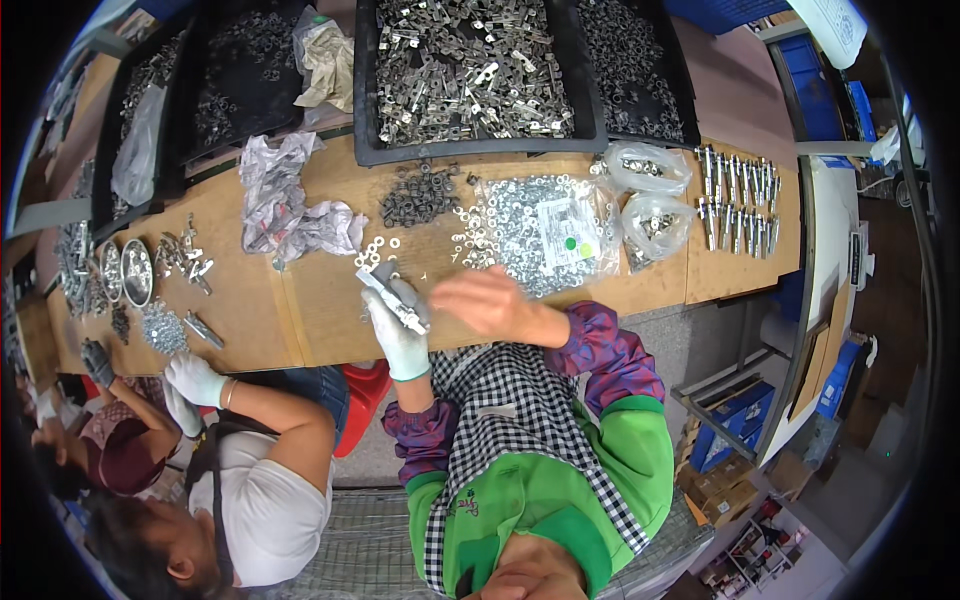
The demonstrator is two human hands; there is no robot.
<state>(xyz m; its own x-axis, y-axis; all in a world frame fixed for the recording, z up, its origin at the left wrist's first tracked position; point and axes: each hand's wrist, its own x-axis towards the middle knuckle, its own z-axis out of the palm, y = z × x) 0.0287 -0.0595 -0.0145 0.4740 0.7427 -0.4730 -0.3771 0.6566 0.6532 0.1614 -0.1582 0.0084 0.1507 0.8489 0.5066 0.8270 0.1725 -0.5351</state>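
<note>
1. Currently, the gloved left hand (402, 345) grasps a silver metal part (393, 299) above the near edge of the surface (335, 318).
2. The bare right hand (487, 304), blurred, hovers just beside it; whether it grips anything, I cannot tell.
3. Beyond them lie pale rings (394, 243), dark collars (420, 196) and a clear bag of washers (520, 230).

metal part (393, 300): silver | glove (404, 352): white | apron (522, 400): black-white check | shirt (636, 455): green
</note>
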